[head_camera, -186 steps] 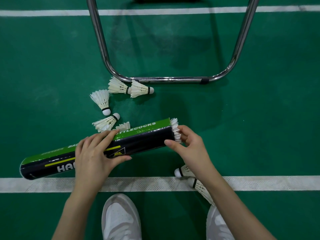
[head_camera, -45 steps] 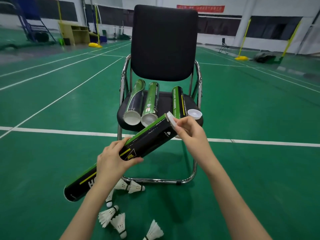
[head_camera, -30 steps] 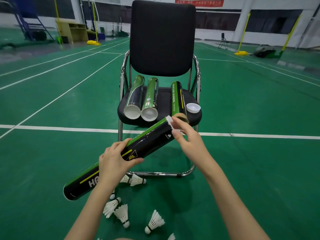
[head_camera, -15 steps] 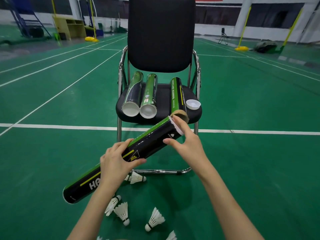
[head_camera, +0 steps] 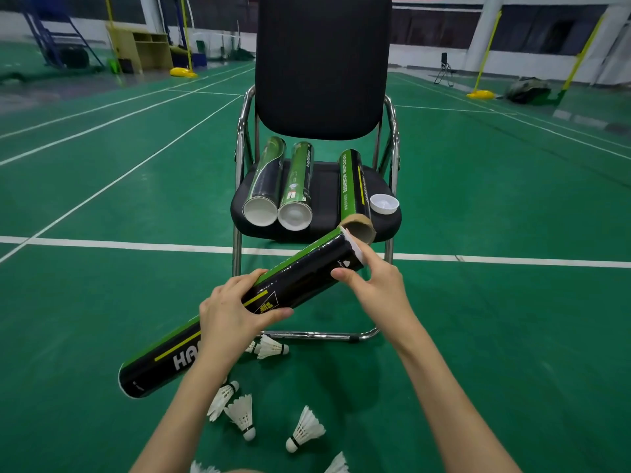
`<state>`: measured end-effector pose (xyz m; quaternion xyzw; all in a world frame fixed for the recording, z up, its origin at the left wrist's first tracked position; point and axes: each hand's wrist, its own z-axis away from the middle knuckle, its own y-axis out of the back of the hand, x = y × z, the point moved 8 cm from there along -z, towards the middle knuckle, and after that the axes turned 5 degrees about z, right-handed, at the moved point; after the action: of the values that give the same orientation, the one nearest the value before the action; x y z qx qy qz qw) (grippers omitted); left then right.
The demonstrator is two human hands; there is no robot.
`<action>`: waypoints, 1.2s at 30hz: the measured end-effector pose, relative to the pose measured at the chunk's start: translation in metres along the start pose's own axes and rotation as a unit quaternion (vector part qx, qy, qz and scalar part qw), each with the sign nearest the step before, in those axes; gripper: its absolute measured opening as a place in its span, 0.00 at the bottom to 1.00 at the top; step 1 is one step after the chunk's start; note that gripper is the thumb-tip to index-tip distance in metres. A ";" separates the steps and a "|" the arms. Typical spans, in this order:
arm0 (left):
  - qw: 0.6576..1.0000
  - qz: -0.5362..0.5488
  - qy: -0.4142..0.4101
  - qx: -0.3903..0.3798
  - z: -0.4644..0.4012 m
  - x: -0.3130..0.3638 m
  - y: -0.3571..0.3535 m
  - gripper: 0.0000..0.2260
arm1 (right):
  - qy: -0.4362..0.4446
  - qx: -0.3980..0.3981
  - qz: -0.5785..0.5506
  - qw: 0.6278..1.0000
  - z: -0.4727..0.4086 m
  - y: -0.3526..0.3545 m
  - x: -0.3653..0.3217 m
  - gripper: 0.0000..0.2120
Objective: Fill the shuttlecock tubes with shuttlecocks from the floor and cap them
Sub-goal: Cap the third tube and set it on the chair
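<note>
The person holds a long black-and-green cardboard shuttlecock tube [head_camera: 246,312] slanted in the air in front of a black padded chair with a chrome frame [head_camera: 321,66]. The left hand [head_camera: 235,312] is wrapped around the middle of the tube. The right hand [head_camera: 379,288] is at the upper end: the thumb lies on the tube wall and the fingers [head_camera: 370,257] press on a white plastic cap [head_camera: 351,245], which seems to be almost seated.

To do this step well, I think the left hand should keep the tube steady while the right pushes the cap straight along the tube axis and evenly around the rim, so that it does not tilt or pop out.

On the chair seat lie two capped tubes [head_camera: 280,186] side by side, one open tube [head_camera: 355,192] with a brown inside, and a loose white cap [head_camera: 384,203] just beside it. Several white feather shuttlecocks [head_camera: 305,428] are scattered on the green court floor [head_camera: 102,302] below the arms, so more filling remains. The room is a sports hall with white court lines, yellow net posts [head_camera: 485,56] and a wooden cabinet [head_camera: 143,49] far behind.
</note>
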<state>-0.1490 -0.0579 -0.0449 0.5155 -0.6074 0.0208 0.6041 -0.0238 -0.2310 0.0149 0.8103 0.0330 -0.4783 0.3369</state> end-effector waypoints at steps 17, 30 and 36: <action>1.000 0.009 -0.017 0.024 0.003 0.011 0.007 0.38 | 0.047 0.006 0.064 0.997 -0.003 0.009 -0.009 0.23; 0.989 -0.116 -0.093 0.007 -0.014 0.035 0.037 0.39 | -0.058 -0.067 -0.189 0.978 -0.014 0.022 0.004 0.25; 0.978 -0.127 -0.164 -0.026 -0.033 0.074 0.055 0.42 | -0.081 -0.250 -0.344 0.901 -0.016 0.018 -0.025 0.31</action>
<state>-0.1419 -0.0547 0.0525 0.5690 -0.6283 -0.1569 0.5069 -0.0183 -0.2293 0.0493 0.5959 0.4006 -0.6046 0.3447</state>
